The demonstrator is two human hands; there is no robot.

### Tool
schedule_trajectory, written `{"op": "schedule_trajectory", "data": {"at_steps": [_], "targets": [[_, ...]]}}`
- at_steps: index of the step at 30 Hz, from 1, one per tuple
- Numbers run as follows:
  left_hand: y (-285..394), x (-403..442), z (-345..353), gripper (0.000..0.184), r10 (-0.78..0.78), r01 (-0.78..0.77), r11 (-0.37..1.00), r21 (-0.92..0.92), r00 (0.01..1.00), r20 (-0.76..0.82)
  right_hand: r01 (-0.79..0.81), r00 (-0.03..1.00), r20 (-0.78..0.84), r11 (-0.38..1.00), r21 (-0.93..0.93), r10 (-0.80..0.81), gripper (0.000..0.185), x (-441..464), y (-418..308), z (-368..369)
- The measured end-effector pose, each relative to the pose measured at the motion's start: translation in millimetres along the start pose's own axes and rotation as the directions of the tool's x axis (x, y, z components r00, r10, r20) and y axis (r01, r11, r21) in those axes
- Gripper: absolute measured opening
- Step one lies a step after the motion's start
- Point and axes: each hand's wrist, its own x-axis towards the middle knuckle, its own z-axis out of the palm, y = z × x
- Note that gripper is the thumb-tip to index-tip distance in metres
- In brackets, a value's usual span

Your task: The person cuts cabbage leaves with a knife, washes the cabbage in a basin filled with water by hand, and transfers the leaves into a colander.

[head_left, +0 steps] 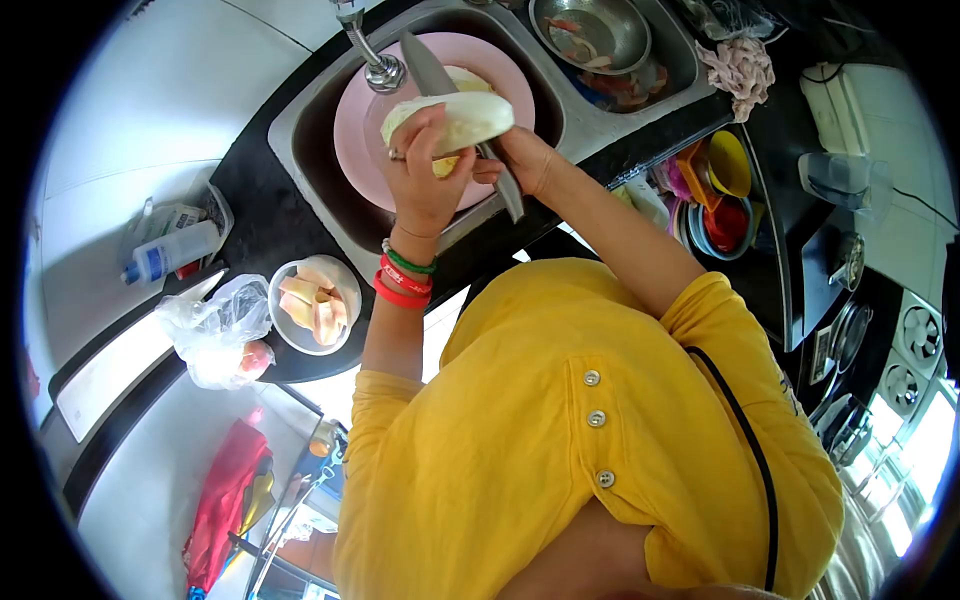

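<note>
Over the left sink basin, my left hand [425, 175] is closed around a pale white-green oblong vegetable [465, 120]; its exact kind is unclear. Green and red bands circle that wrist. My right hand [520, 160] grips a metal knife [428, 70], whose blade points away behind the vegetable while its handle end sticks out toward my body. The vegetable hides part of the knife and some right-hand fingers. Beneath both hands, a round pink basin [355, 130] sits in the sink, with pale yellow pieces partly visible in it.
A faucet [385, 72] hangs over the basin's edge. In the right sink stands a metal bowl [625, 45] with scraps. On the left counter are a white tub [283, 320] of cut pieces, a plastic bag [210, 330] and a bottle [180, 250]. A crumpled cloth [738, 72] lies right.
</note>
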Motion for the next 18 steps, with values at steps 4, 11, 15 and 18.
{"op": "schedule_trajectory", "data": {"at_steps": [4,11,15,18], "targets": [[15,-1,2,0.060,0.047,-0.046,0.999,0.027,0.998,-0.050,-0.002,0.997,0.074,0.995,-0.100,0.009,0.037,-13,-6,6],[20,1,2,0.063,-0.003,0.000,0.999,-0.036,0.996,-0.088,-0.001,0.990,0.143,0.999,-0.042,0.007,0.034,-13,-4,3],[20,5,-4,0.057,0.014,-0.016,0.998,0.068,0.999,0.028,-0.002,0.989,0.146,0.999,-0.045,0.009,0.032,-11,-3,-1],[24,13,-8,0.047,0.049,-0.111,0.962,0.250,0.968,0.244,-0.017,0.995,0.098,0.999,-0.037,0.020,0.030,-12,-2,-2]]}}
